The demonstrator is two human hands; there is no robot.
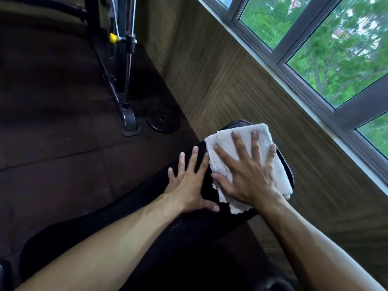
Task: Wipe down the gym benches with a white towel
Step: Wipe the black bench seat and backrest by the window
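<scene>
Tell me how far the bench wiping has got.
Done: nothing shows which parts are already wiped. In hand: the right hand presses the white towel flat on the black bench near its far end; the left hand rests beside it. Left: cannot tell; only this bench shows.

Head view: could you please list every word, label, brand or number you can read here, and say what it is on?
None can be read.
Towel: plain white, no label showing.
Bench: plain black, no brand visible.
Weight plate: any marking is too dark and small to read.
Machine frame: no sticker visible.
</scene>
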